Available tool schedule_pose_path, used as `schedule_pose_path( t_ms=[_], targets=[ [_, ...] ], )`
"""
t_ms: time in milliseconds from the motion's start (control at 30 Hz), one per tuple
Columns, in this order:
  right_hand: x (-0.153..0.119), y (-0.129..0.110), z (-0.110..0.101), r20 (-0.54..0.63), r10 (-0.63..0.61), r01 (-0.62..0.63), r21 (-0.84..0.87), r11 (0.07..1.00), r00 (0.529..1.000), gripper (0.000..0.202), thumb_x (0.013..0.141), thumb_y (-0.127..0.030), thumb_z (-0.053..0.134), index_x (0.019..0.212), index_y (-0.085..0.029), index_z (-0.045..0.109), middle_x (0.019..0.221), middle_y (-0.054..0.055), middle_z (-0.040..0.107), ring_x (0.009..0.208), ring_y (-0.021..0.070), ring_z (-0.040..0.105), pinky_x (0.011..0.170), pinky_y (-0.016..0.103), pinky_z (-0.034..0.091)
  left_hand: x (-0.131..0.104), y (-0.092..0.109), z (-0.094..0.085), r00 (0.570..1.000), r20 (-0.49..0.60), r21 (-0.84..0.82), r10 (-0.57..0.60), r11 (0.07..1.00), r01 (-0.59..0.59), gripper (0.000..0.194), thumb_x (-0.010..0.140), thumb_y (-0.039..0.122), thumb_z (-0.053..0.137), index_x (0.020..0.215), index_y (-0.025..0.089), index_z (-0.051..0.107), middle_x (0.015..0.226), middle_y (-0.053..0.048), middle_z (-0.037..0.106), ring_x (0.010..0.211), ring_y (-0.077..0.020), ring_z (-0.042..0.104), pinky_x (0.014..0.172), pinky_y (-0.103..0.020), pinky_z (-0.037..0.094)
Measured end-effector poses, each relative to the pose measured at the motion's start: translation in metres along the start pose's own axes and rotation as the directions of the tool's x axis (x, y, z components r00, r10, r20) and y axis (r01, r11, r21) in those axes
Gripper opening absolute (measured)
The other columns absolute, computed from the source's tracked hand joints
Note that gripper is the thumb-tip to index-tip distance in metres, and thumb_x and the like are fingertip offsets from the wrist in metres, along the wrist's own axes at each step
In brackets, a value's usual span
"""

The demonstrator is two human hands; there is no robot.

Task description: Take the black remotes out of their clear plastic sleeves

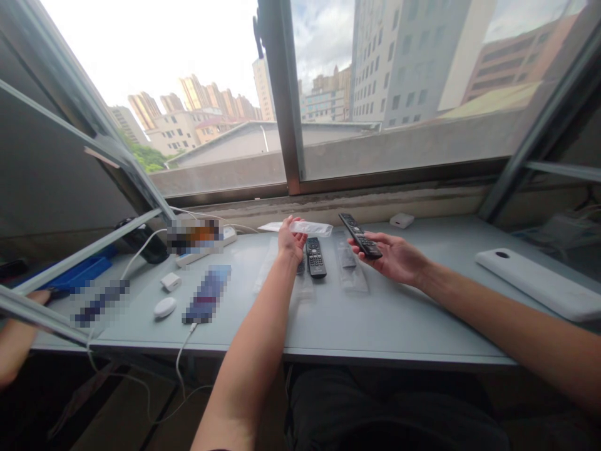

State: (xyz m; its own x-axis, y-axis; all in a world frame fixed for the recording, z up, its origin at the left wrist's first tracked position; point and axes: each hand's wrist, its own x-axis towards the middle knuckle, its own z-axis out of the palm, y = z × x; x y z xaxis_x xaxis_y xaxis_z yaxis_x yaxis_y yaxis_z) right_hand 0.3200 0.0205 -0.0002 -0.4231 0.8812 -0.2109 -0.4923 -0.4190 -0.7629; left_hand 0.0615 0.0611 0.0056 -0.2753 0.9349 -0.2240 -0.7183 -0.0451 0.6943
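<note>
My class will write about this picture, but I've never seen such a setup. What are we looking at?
There is no robot here, just a person's two bare hands. A camera worn on the head looks forward and down past them. The left hand holds a clear plastic sleeve; the right hand holds a black remote. On the desk between them lies another remote. A long white object lies to the right. At the left edge, another person's arm shows.

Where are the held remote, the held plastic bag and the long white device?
Held remote (360,237), head view: middle of its button face.
Held plastic bag (314,229), head view: its right portion.
Long white device (538,282), head view: its top surface.
</note>
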Motion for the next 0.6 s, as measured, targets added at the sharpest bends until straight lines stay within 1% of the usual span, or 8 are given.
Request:
schedule_pose_path(
  t_ms=[67, 133, 233, 300, 400, 467, 533, 600],
  targets=[
    [-0.0003, -0.0015, 0.0004, -0.016, 0.0, 0.001, 0.017, 1.0, 1.0, 0.026, 0.113, -0.027, 0.051, 0.124, -0.012, 0.069, 0.113, 0.016, 0.08, 0.074, 0.0176, 0.075, 0.062, 0.025, 0.068, 0.0007, -0.0003, -0.0004, 1.0, -0.002, 0.005, -0.003, 1.0, 0.003, 0.019, 0.105, 0.034, 0.061, 0.107, 0.018, 0.072, 0.09, -0.004, 0.074, 0.063, -0.0092, 0.065, 0.056, -0.017, 0.05],
    [-0.0002, -0.0026, -0.0007, -0.02, 0.014, -0.014, 0.024, 1.0, 1.0, 0.031, 0.115, -0.037, 0.048, 0.122, -0.015, 0.069, 0.107, 0.014, 0.08, 0.064, 0.0162, 0.069, 0.053, 0.025, 0.064, 0.0013, -0.0006, -0.0006, 1.0, -0.002, 0.01, -0.002, 1.0, 0.003, 0.02, 0.105, 0.034, 0.061, 0.108, 0.019, 0.073, 0.093, -0.005, 0.075, 0.064, -0.0094, 0.066, 0.057, -0.017, 0.05],
    [0.0006, -0.0026, -0.0039, -0.005, 0.02, -0.02, -0.004, 1.0, 1.0, 0.029, 0.114, -0.038, 0.048, 0.116, -0.019, 0.07, 0.097, 0.011, 0.078, 0.057, 0.0162, 0.062, 0.044, 0.026, 0.057, 0.002, -0.0009, -0.0009, 1.0, -0.003, 0.011, -0.003, 1.0, 0.003, 0.021, 0.105, 0.035, 0.061, 0.108, 0.018, 0.074, 0.096, -0.006, 0.075, 0.066, -0.0098, 0.066, 0.058, -0.018, 0.05],
    [0.001, -0.0021, -0.0058, 0.005, 0.013, -0.012, -0.015, 1.0, 1.0, 0.027, 0.113, -0.035, 0.049, 0.114, -0.018, 0.07, 0.096, 0.011, 0.078, 0.057, 0.0167, 0.062, 0.044, 0.027, 0.056, 0.0022, -0.001, -0.001, 1.0, -0.003, 0.01, -0.004, 1.0, 0.004, 0.022, 0.105, 0.035, 0.061, 0.108, 0.017, 0.074, 0.098, -0.006, 0.075, 0.067, -0.0099, 0.066, 0.059, -0.018, 0.05],
    [0.001, -0.0011, -0.0065, 0.004, -0.01, 0.01, -0.039, 0.999, 1.0, 0.027, 0.112, -0.035, 0.052, 0.114, -0.017, 0.072, 0.1, 0.012, 0.08, 0.062, 0.0171, 0.067, 0.049, 0.027, 0.059, 0.002, -0.001, -0.0011, 1.0, -0.004, 0.01, -0.004, 1.0, 0.004, 0.022, 0.105, 0.035, 0.061, 0.11, 0.018, 0.074, 0.099, -0.006, 0.076, 0.066, -0.0096, 0.066, 0.059, -0.018, 0.05],
    [0.0009, 0.0002, -0.0057, 0.014, -0.041, 0.042, -0.078, 0.996, 0.999, 0.024, 0.111, -0.034, 0.056, 0.115, -0.018, 0.074, 0.108, 0.012, 0.082, 0.072, 0.0183, 0.074, 0.057, 0.028, 0.063, 0.0016, -0.0009, -0.001, 1.0, -0.004, 0.006, -0.002, 1.0, 0.002, 0.022, 0.105, 0.035, 0.062, 0.111, 0.018, 0.074, 0.097, -0.006, 0.075, 0.066, -0.0096, 0.066, 0.058, -0.018, 0.049],
    [0.0011, 0.0023, -0.0045, 0.042, -0.094, 0.099, -0.125, 0.987, 0.995, 0.019, 0.109, -0.029, 0.061, 0.115, -0.018, 0.076, 0.114, 0.012, 0.083, 0.088, 0.0201, 0.079, 0.071, 0.03, 0.068, 0.0011, -0.0009, -0.0008, 1.0, -0.006, -0.004, -0.002, 1.0, 0.002, 0.021, 0.104, 0.035, 0.062, 0.112, 0.019, 0.074, 0.094, -0.005, 0.075, 0.065, -0.0099, 0.065, 0.058, -0.018, 0.049],
    [0.0017, 0.0051, -0.0041, 0.093, -0.156, 0.171, -0.176, 0.969, 0.983, 0.015, 0.105, -0.026, 0.067, 0.114, -0.019, 0.078, 0.12, 0.012, 0.083, 0.104, 0.0224, 0.08, 0.09, 0.035, 0.068, 0.0006, -0.001, -0.0004, 1.0, -0.007, -0.011, -0.003, 1.0, 0.003, 0.02, 0.104, 0.035, 0.062, 0.111, 0.02, 0.074, 0.091, -0.005, 0.074, 0.064, -0.0101, 0.065, 0.057, -0.017, 0.049]
  ],
)
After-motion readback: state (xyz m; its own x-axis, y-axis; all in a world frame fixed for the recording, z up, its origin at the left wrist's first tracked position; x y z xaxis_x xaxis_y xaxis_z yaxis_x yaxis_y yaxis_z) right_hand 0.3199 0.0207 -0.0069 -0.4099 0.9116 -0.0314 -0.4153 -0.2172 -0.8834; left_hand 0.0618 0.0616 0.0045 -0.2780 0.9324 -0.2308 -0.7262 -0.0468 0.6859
